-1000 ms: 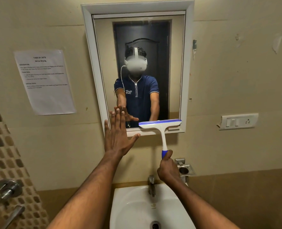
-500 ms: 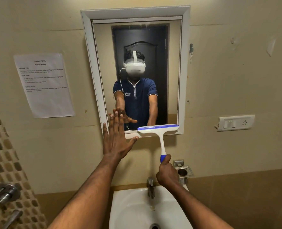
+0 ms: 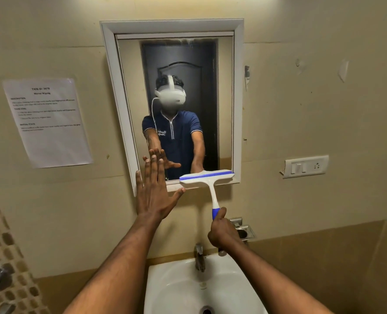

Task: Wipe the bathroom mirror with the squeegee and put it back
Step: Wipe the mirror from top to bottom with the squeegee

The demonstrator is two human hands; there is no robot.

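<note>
We see the squeegee (image 3: 208, 180) at the bottom right corner of the mirror (image 3: 176, 64), its blue-edged blade lying across the lower frame rail and reaching almost to the right-hand frame, a touch lower against the glass than it sat a second ago, when the blade was just above that rail. Its white stem runs down and slightly right to the blue grip, where our right hand (image 3: 224, 232) is closed in a fist around it, thumb pointing up along the handle, as before. Our left hand (image 3: 153, 193) is spread flat at the bottom left corner of the mirror, fingers straight and close together with the thumb held out toward the blade's left end; the fingertips overlap the glass and the palm covers the lower frame and the wall beneath, much where it was earlier. A hazy smear shows along the top edge of the glass. Below the hands, the white sink (image 3: 165, 291) and its metal tap (image 3: 199, 257) sit against the wall, with a small metal holder (image 3: 244, 231) just behind the right hand. A printed sheet (image 3: 47, 123) hangs on the wall left of the mirror, and a switch plate (image 3: 306, 166) is mounted to its right.
</note>
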